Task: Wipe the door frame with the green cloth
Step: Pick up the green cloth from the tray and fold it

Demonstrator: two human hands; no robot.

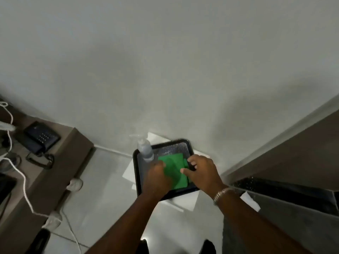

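Observation:
A green cloth (174, 169) lies flat in a black tray (136, 173) on the floor by the wall. My left hand (157, 178) rests on the cloth's left edge, fingers curled down onto it. My right hand (201, 169) is at the cloth's right edge, thumb and fingers touching it; whether either hand grips the cloth is unclear. The brown door (293, 154) and its pale frame (286, 132) run along the right side, apart from both hands.
A clear spray bottle (145, 149) stands in the tray's far left corner. White paper sheets (185, 200) lie under the tray. At left a brown desk (73, 153) carries a black telephone (41, 137) and white cables (22, 180). A dark mat (275, 191) lies by the door.

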